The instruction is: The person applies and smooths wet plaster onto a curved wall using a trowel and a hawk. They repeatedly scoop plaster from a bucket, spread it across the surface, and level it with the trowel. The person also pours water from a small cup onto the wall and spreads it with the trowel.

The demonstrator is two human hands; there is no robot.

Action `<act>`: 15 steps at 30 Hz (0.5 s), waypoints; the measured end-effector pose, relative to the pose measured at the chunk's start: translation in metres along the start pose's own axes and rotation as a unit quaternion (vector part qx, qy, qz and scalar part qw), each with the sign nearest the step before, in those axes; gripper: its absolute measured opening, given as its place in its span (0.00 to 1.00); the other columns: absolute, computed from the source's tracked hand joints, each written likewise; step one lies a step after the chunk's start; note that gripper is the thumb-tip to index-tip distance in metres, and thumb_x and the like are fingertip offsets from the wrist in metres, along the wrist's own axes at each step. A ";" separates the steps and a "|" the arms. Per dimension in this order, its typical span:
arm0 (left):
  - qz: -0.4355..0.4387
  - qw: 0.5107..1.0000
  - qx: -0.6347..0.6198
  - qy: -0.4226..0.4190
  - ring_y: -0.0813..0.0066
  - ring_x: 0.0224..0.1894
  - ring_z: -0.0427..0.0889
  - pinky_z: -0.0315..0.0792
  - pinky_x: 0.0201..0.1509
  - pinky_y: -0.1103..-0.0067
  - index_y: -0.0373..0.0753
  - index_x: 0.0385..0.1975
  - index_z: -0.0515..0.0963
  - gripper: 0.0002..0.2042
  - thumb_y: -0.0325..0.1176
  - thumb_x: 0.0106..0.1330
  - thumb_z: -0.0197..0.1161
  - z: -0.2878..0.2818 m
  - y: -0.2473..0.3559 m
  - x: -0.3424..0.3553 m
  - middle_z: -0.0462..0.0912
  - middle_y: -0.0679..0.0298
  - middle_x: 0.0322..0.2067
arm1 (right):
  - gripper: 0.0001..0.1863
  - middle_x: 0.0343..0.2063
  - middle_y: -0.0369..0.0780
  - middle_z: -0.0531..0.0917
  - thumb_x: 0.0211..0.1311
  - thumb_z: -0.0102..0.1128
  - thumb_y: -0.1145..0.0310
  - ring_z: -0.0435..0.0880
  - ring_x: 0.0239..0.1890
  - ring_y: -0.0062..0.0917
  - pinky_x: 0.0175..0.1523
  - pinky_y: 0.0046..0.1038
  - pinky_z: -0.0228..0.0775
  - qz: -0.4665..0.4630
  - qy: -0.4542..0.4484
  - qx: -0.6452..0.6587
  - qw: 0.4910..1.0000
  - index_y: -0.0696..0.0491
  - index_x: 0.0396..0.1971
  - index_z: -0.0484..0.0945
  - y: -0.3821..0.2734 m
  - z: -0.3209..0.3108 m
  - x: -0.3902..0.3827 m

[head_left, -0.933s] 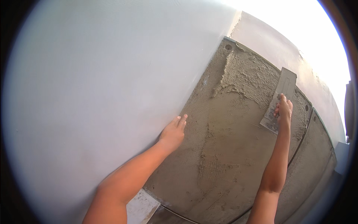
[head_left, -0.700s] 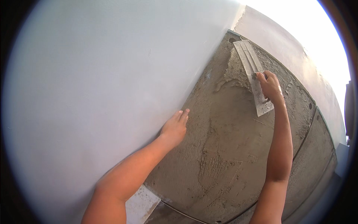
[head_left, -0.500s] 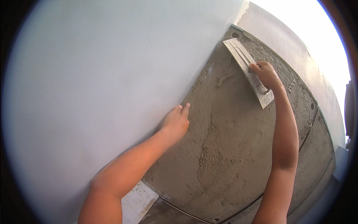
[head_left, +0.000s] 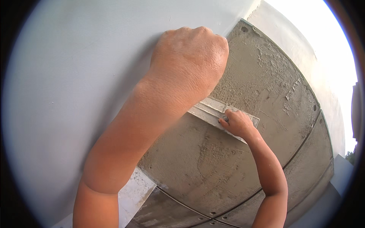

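My right hand is closed round the handle of a rectangular plastering trowel. The blade lies against grey wet-looking mortar that covers a panel. It slants down to the right, and its upper left end is hidden behind my left wrist. Large and close to the view, my left hand shows its back and bent knuckles. It is raised in front of the edge between the smooth pale wall and the mortar. Its fingers are out of sight behind it, so whether it touches the wall or holds anything does not show.
Rough ridges of mortar mark the panel's upper right and middle. Dark joints separate it from neighbouring panels with small holes. A white slab shows by my left elbow. Along the upper right runs a pale wall strip against bright light.
My right hand has brought the trowel down and left, turning its blade flatter. My left hand has risen from the panel's edge toward the view, its fingers now hidden.
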State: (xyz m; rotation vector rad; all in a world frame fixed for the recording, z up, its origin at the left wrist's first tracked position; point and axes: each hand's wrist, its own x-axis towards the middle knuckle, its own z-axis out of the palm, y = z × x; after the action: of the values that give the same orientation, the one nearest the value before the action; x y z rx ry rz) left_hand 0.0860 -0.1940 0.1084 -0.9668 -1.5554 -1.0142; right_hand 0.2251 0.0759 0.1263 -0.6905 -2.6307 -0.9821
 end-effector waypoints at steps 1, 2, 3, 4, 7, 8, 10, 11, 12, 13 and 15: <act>0.008 0.997 -0.007 0.081 0.62 0.34 0.88 0.82 0.42 0.68 0.32 0.35 0.83 0.07 0.30 0.65 0.66 -0.004 -0.003 -0.001 0.87 0.54 0.31 | 0.22 0.24 0.52 0.84 0.69 0.59 0.52 0.86 0.32 0.48 0.39 0.47 0.76 -0.007 0.010 -0.014 1.000 0.60 0.35 0.77 -0.003 0.004 -0.004; 0.023 0.991 -0.017 0.133 0.65 0.30 0.88 0.82 0.36 0.71 0.34 0.31 0.82 0.04 0.28 0.63 0.66 -0.005 -0.005 0.000 0.86 0.56 0.27 | 0.22 0.23 0.52 0.84 0.69 0.59 0.51 0.87 0.31 0.48 0.39 0.46 0.77 -0.005 0.012 -0.031 0.999 0.59 0.36 0.76 -0.005 0.006 -0.005; 0.042 0.981 -0.025 0.187 0.68 0.25 0.87 0.81 0.29 0.74 0.36 0.26 0.82 0.03 0.26 0.61 0.66 -0.004 -0.007 0.001 0.84 0.58 0.22 | 0.22 0.23 0.51 0.84 0.70 0.58 0.50 0.87 0.31 0.47 0.38 0.46 0.78 0.000 0.007 -0.046 0.999 0.59 0.36 0.76 -0.005 0.007 -0.005; 0.062 0.968 -0.033 0.239 0.70 0.21 0.87 0.80 0.23 0.77 0.38 0.22 0.81 0.05 0.24 0.58 0.67 -0.002 -0.009 0.003 0.83 0.59 0.18 | 0.23 0.22 0.49 0.84 0.70 0.58 0.48 0.87 0.30 0.46 0.37 0.46 0.79 0.008 0.016 -0.057 0.998 0.57 0.37 0.74 -0.003 0.005 -0.002; 0.063 0.965 -0.021 0.255 0.69 0.23 0.87 0.81 0.24 0.76 0.38 0.22 0.80 0.04 0.25 0.59 0.66 -0.002 -0.008 0.004 0.82 0.59 0.18 | 0.24 0.23 0.50 0.84 0.70 0.57 0.47 0.87 0.32 0.47 0.39 0.48 0.79 0.062 0.093 -0.054 0.992 0.57 0.36 0.74 0.010 -0.008 0.017; 0.061 0.965 -0.025 0.253 0.68 0.22 0.87 0.80 0.24 0.75 0.38 0.23 0.80 0.04 0.26 0.59 0.66 -0.005 -0.006 0.006 0.82 0.59 0.19 | 0.24 0.25 0.51 0.86 0.71 0.57 0.47 0.88 0.32 0.47 0.38 0.46 0.80 0.074 0.137 -0.068 0.986 0.58 0.37 0.76 0.016 -0.015 0.025; 0.034 0.977 -0.032 0.206 0.68 0.22 0.86 0.80 0.26 0.73 0.37 0.24 0.80 0.04 0.28 0.60 0.67 -0.013 -0.003 0.006 0.83 0.58 0.21 | 0.25 0.30 0.53 0.87 0.70 0.57 0.48 0.89 0.36 0.48 0.39 0.46 0.81 0.128 0.194 -0.060 0.971 0.59 0.39 0.78 0.028 -0.030 0.040; 0.028 0.986 -0.058 0.155 0.64 0.27 0.86 0.80 0.32 0.72 0.35 0.28 0.81 0.05 0.30 0.61 0.67 -0.013 -0.007 0.004 0.84 0.55 0.25 | 0.25 0.32 0.54 0.87 0.70 0.58 0.48 0.89 0.38 0.48 0.41 0.47 0.81 0.164 0.217 -0.039 0.962 0.60 0.40 0.78 0.034 -0.039 0.044; 0.001 0.994 -0.085 0.061 0.60 0.32 0.87 0.80 0.39 0.70 0.33 0.32 0.82 0.08 0.32 0.62 0.67 -0.028 -0.013 0.004 0.85 0.52 0.29 | 0.25 0.34 0.55 0.87 0.70 0.59 0.49 0.88 0.41 0.48 0.45 0.47 0.80 0.186 0.231 -0.013 0.955 0.61 0.41 0.79 0.039 -0.047 0.048; 0.011 0.994 -0.071 0.086 0.58 0.32 0.87 0.80 0.39 0.68 0.32 0.32 0.82 0.08 0.33 0.63 0.67 -0.020 -0.012 -0.001 0.85 0.51 0.29 | 0.25 0.35 0.56 0.86 0.69 0.59 0.50 0.88 0.43 0.48 0.48 0.47 0.79 0.208 0.244 0.015 0.947 0.62 0.42 0.80 0.042 -0.052 0.050; 0.029 0.989 -0.040 0.136 0.55 0.31 0.87 0.81 0.41 0.66 0.31 0.33 0.82 0.10 0.33 0.64 0.66 -0.009 -0.006 -0.009 0.86 0.50 0.28 | 0.25 0.37 0.56 0.86 0.69 0.59 0.51 0.87 0.44 0.49 0.50 0.47 0.78 0.179 0.187 0.095 0.961 0.63 0.42 0.81 0.040 -0.052 0.048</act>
State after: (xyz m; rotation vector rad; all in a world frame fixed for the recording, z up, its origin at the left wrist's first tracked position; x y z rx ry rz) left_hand 0.0851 -0.2053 0.0998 -0.8813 -1.2631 -1.1241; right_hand 0.2084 0.0839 0.2057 -0.8065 -2.1390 -0.6681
